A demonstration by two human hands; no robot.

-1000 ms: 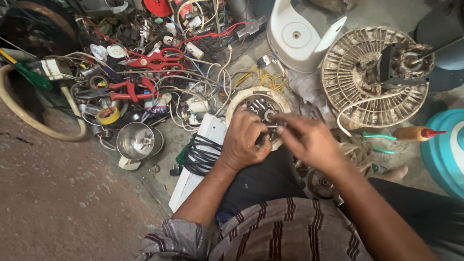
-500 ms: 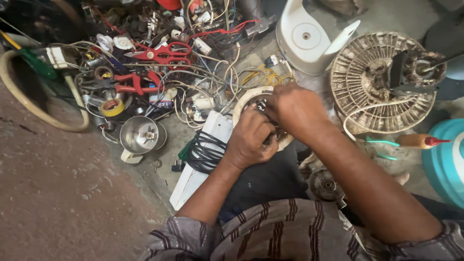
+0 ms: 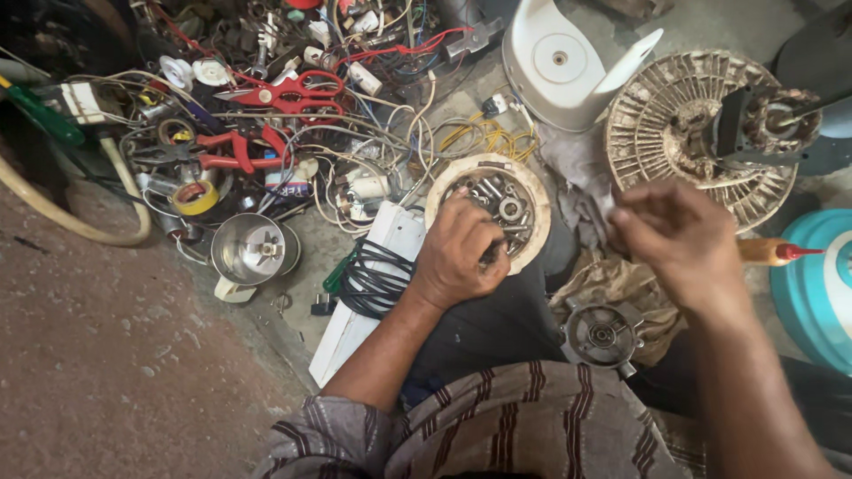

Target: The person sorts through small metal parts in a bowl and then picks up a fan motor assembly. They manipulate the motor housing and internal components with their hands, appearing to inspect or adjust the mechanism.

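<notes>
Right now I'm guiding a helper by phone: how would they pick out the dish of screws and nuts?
Start at the big round fan grille at upper right, then look left past the grey rag. There the left hand rests on a round cream-rimmed dish full of bolts and nuts. Unlike the shiny steel cup further left, it is shallow and heaped with hardware.

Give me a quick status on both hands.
Left hand in the round tray of bolts. Right hand lifted beside it, fingers pinched; contents unclear. Wires crowd the tray's left.
</notes>
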